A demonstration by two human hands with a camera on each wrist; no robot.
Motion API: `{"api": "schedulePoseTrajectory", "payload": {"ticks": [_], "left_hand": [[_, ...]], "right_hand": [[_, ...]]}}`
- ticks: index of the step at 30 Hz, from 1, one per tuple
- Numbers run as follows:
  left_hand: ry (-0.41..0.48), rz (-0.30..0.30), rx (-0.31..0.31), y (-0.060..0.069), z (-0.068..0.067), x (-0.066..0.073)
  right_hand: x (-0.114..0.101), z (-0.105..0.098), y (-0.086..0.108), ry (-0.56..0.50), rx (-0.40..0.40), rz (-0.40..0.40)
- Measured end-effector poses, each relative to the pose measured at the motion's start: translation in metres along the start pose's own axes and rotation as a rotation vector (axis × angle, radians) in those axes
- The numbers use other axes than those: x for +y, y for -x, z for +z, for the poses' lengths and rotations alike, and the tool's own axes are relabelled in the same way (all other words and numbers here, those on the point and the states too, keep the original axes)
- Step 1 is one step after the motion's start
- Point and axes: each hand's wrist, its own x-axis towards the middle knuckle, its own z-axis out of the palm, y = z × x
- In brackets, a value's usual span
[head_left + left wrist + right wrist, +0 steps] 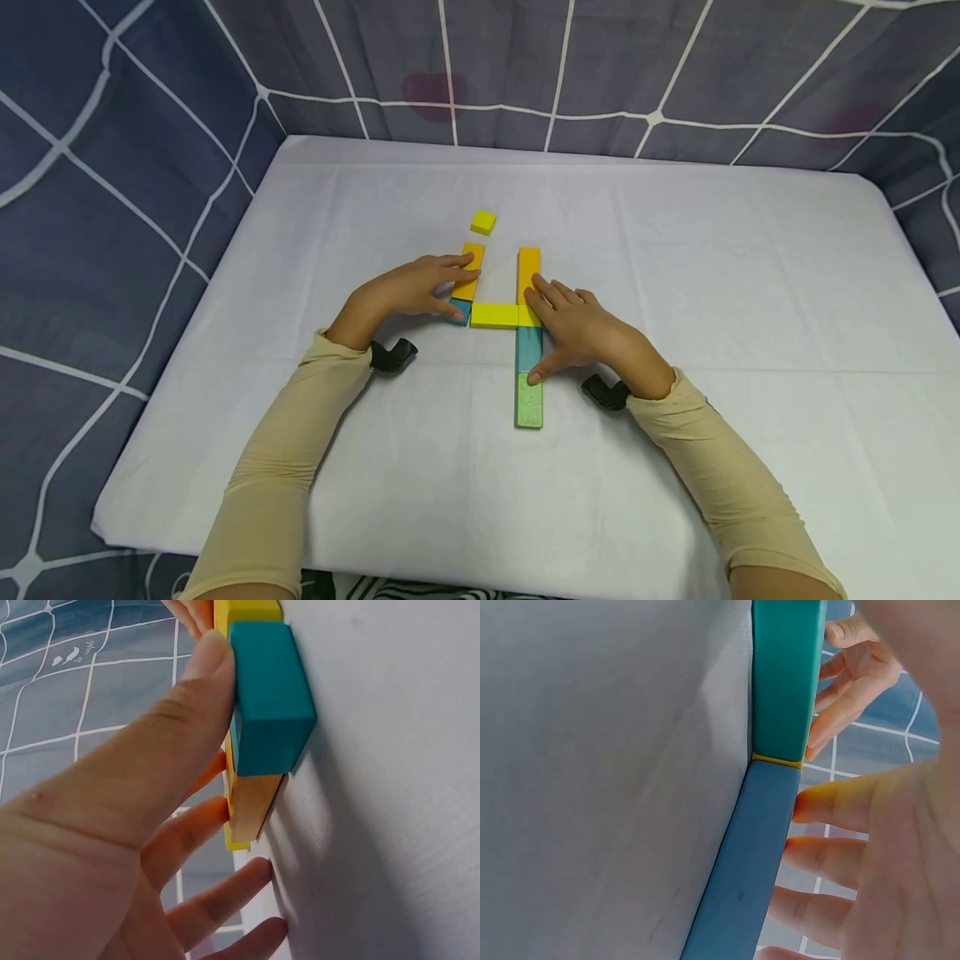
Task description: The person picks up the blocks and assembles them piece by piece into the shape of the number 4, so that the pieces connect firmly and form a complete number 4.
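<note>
My left hand (416,283) lies over a short left row, fingertips on an orange block (464,290) and thumb on a small blue block (462,307). In the left wrist view, the thumb presses the top of the teal-looking block (274,697). My right hand (581,333) rests spread along a longer column: an orange block (528,267), a small yellow block (527,318), a blue block (528,343) and a green block (528,408). Its thumb touches near the blue-green seam. A yellow block (493,316) lies crosswise between the two rows.
Beyond the left row, a small yellow block (483,221) lies apart. White cloth covers the table (712,467). A dark gridded curtain (487,67) surrounds its back and sides. Black wrist-camera mounts (393,356) stick out beneath both wrists.
</note>
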Motion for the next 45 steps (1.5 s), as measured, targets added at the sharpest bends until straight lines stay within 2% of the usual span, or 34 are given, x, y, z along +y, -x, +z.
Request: {"api": "schedulePoseTrajectory", "payload": {"ticks": [23,45], "left_hand": [[0.014,0.022,-0.003,-0.0017,-0.0001,-0.0013],[0.011,0.012,0.004,-0.0010,0.0001,-0.0001]], "right_hand": [[-0.0004,0.0005,0.0011,0.007,0.001,0.008],[-0.0006,0.0011,0.0017,0.024,0.008,-0.001]]}}
